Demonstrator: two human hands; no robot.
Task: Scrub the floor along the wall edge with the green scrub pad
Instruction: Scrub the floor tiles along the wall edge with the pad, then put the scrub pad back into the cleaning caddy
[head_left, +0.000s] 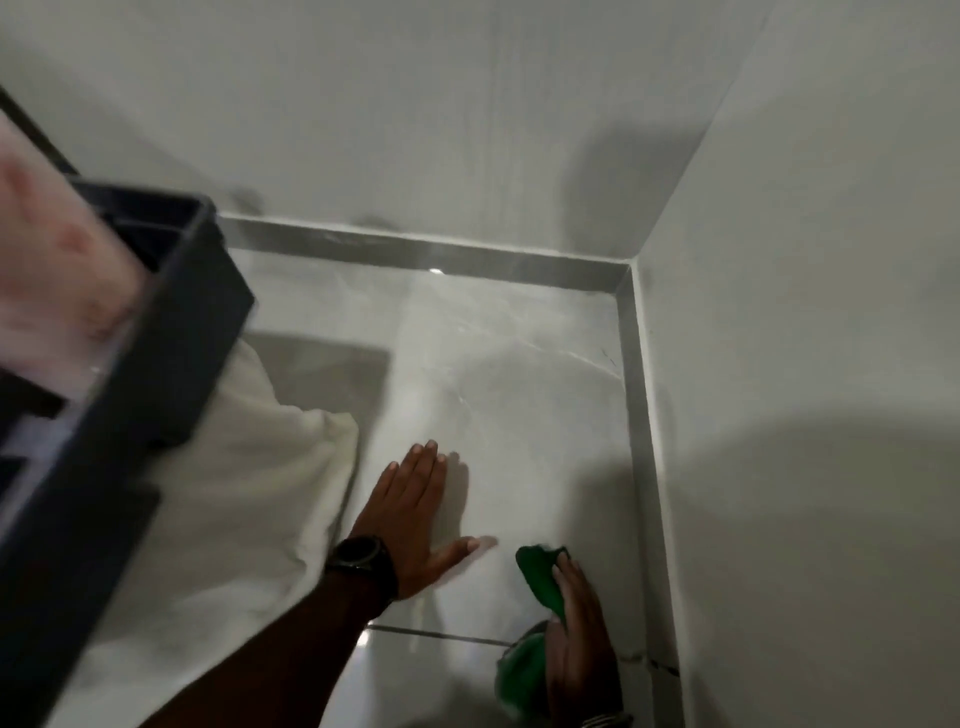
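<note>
The green scrub pad (540, 574) lies on the glossy grey floor tile (498, 374) near the right wall. My right hand (579, 639) presses down on it, fingers curled over its near edge, a hand's width from the grey skirting strip (641, 467) along the right wall. A second patch of green (519, 670) shows under the same hand, lower down. My left hand (415, 519) rests flat on the tile with fingers spread, a dark watch on its wrist, and holds nothing.
A dark grey shelf unit (119, 415) with something pink on top juts in at the left. A white cloth (249, 493) hangs or lies below it, beside my left wrist. Two white walls meet in the corner (631, 265) ahead. A grout line (441, 634) crosses the floor.
</note>
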